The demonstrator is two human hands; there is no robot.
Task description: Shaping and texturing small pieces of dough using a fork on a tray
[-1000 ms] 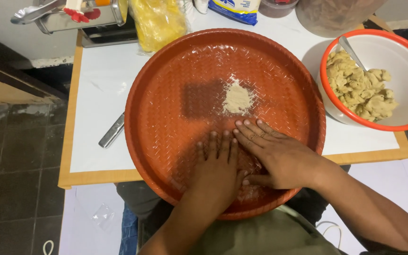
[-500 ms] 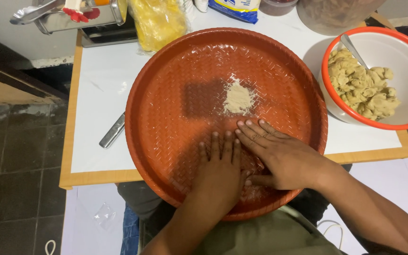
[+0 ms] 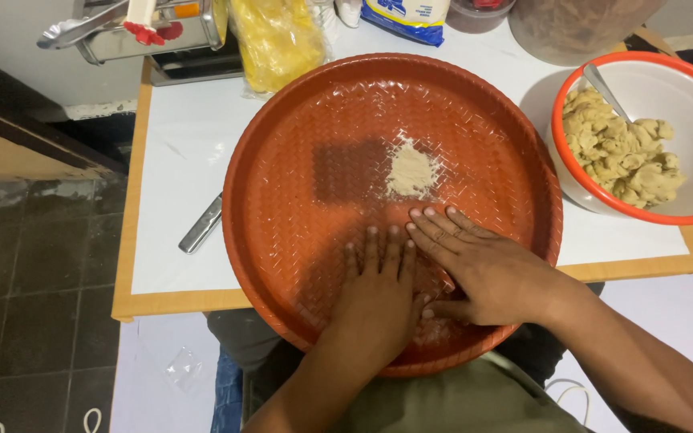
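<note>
The left hand (image 3: pixel 380 293) lies flat and open, palm down, fingers together and pointing up the frame, pressed on the lower centre of the tray (image 3: pixel 282 208). Just right of it, the right hand (image 3: pixel 487 269) also lies flat and unclenched, fingers angled toward the upper left, its thumb touching the left hand; neither grasps anything. Just above the fingertips sits a small flour heap (image 3: pixel 411 172). The tray is round, orange plastic with a woven pattern, resting on a white table (image 3: pixel 178 168) with a wooden edge. At left, a knife (image 3: pixel 200 224) and dark floor tiles (image 3: pixel 34 265). At right, a white bowl (image 3: pixel 683 104) with an orange rim holds lumpy dough (image 3: pixel 615 148).
</note>
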